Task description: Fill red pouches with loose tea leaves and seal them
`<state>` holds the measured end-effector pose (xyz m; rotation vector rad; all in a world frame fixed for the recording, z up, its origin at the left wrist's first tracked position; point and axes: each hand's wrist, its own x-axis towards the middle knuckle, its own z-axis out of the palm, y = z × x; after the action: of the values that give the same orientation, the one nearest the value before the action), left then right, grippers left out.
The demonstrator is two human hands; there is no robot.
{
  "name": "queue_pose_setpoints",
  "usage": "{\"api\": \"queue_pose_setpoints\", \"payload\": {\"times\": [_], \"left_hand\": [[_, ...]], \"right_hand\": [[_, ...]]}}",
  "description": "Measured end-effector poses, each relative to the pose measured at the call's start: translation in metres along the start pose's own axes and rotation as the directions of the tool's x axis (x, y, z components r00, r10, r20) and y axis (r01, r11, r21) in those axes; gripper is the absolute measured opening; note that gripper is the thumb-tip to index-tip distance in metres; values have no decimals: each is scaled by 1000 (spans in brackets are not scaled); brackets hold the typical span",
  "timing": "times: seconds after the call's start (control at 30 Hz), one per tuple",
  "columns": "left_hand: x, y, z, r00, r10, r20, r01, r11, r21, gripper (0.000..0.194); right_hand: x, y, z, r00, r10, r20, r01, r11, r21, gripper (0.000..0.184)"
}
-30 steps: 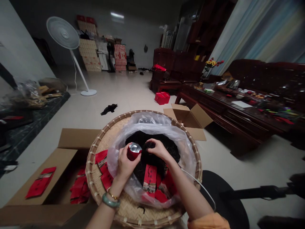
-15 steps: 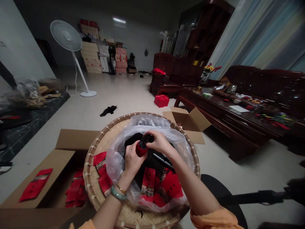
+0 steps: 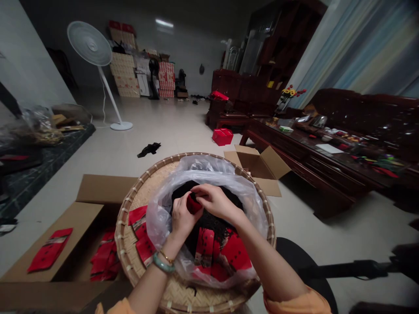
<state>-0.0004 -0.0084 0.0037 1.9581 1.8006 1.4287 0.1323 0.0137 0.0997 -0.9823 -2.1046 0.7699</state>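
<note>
My left hand (image 3: pixel 181 218) is wrapped round a small red packet (image 3: pixel 194 206), holding it upright with its mouth facing up. At that mouth are the bent fingers of my right hand (image 3: pixel 214 201), pinched on a dark, dried-looking clump that they mostly hide. Both hands are above a clear plastic bag (image 3: pixel 156 220) with its sides folded down. Inside it lie loose black material (image 3: pixel 214 222) and several red packets (image 3: pixel 236 253). The bag stands on a round woven bamboo tray (image 3: pixel 119 250). More red packets (image 3: pixel 145 244) lie on the tray's left side.
An open cardboard box (image 3: pixel 78 209) at left holds red packets, with one on its flap. Another open box (image 3: pixel 258 163) stands behind the tray. A black stand (image 3: pixel 347 270) is at right, near a long wooden table (image 3: pixel 294 144). A white fan (image 3: pixel 113 87) stands further back.
My right hand has moved slightly left and down with the dark clump, which now sits at the packet's mouth and shows less. My left hand keeps its hold.
</note>
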Motion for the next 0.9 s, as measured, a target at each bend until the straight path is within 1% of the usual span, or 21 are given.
{"api": "queue_pose_setpoints", "payload": {"times": [0.07, 0.13, 0.17, 0.23, 0.33, 0.43, 0.5, 0.57, 0.63, 0.7, 0.73, 0.77, 0.83, 0.9], "left_hand": [[0, -1, 0, 1000, -5, 2, 5, 1000, -8, 54], [-1, 0, -1, 1000, -5, 9, 6, 1000, -22, 55], [-1, 0, -1, 1000, -2, 10, 2, 1000, -30, 55], [-2, 0, -1, 1000, 5, 12, -4, 999, -45, 55], [-2, -1, -1, 1000, 4, 22, -3, 999, -54, 54], [-2, -3, 0, 1000, -4, 28, 5, 999, -39, 55], [-2, -4, 1, 999, -10, 31, 11, 1000, -28, 55], [-3, -4, 2, 999, -10, 33, 11, 1000, -28, 56], [-3, -4, 2, 999, -1, 37, 2, 1000, -30, 57], [-3, -3, 2, 999, 2, 36, -1, 1000, -27, 58], [-3, -4, 2, 999, -1, 36, 2, 1000, -23, 58], [-3, -4, 2, 999, -4, 34, 5, 1000, -19, 58], [-4, -5, 1, 1000, -7, 28, 7, 1000, -12, 58], [-4, -7, 2, 1000, -2, 22, 2, 1000, -7, 58]], "right_hand": [[0, 4, 0, 997, -1, -72, 1, 1000, 10, 32], [1, 13, -1, 987, 27, -161, -28, 1000, -5, 38], [1, 18, 0, 983, 45, -178, -48, 999, -11, 42], [0, 28, 3, 985, 96, -141, -97, 995, 4, 50], [-3, 34, 9, 986, 160, -41, -155, 982, 111, 53], [-7, 28, 12, 990, 138, -39, -122, 956, 267, 50], [-9, 24, 13, 992, 108, -63, -82, 942, 326, 48], [-9, 24, 14, 987, 112, -112, -73, 949, 306, 47], [-8, 28, 17, 979, 155, -135, -118, 961, 251, 47], [-7, 31, 20, 977, 188, -103, -162, 961, 224, 44], [-6, 32, 22, 979, 187, -82, -164, 959, 229, 42], [-7, 31, 23, 982, 172, -76, -150, 959, 242, 40], [-9, 26, 23, 985, 128, -112, -95, 961, 259, 37], [-13, 19, 21, 983, 83, -161, -49, 979, 199, 35]]}}
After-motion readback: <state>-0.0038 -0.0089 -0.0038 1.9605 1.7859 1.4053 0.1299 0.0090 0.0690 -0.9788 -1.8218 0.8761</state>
